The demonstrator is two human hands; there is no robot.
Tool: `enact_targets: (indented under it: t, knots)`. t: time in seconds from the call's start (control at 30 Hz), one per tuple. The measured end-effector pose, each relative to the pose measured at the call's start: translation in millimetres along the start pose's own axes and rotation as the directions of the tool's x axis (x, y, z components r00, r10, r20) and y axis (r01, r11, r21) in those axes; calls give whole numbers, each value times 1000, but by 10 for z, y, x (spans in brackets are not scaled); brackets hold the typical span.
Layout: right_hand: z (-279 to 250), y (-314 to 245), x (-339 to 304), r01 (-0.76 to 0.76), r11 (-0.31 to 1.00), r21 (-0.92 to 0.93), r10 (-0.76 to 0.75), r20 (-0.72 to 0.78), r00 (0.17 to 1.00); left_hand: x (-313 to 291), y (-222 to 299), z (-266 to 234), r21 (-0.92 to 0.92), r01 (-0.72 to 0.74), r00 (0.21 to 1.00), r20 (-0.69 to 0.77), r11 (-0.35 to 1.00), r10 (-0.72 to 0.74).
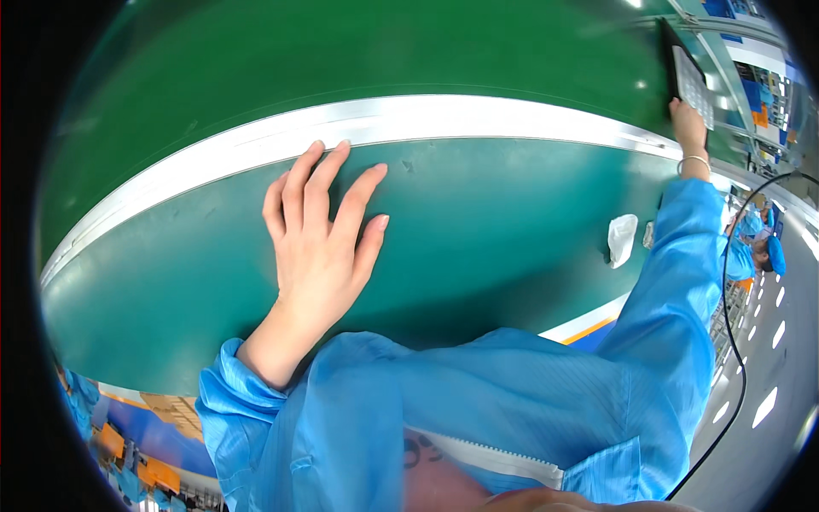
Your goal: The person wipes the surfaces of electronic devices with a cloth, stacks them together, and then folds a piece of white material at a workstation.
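Note:
My left hand is over the teal tabletop, fingers spread and nothing in them. Its longest fingertips reach the white metal rail along the table's far side. My right arm stretches far out to the right. At its end my right hand, with a bangle at the wrist, is closed on the near end of a flat dark-edged panel with a light grey face. The panel stands tilted at the right end of the green belt-like surface; its exact kind cannot be made out, and some fingers are hidden.
A crumpled white wad lies on the tabletop near my right sleeve, with a smaller pale piece beside it. A black cable hangs down at the right. Another person in a blue cap is farther off.

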State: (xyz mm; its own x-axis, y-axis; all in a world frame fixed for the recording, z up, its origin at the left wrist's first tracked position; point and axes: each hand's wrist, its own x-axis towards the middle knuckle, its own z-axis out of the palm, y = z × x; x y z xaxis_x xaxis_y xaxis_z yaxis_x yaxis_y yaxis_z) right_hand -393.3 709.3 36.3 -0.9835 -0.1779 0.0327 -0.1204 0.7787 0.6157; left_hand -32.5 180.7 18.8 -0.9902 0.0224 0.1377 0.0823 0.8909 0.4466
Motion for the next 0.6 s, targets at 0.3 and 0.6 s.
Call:
enact_targets:
  t: [0.3, 0.6]
  knots:
    - [-1389, -1295, -1101, 443, 891, -100, -453, -265, 851, -99, -201, -21, -197, -147, 987, -99, 969, 130]
    - [-2189, -3849, -3201, 659, 366, 657, -507, -453, 733, 236, -1022, -355, -526, 8, 891, -382, 850, -245]
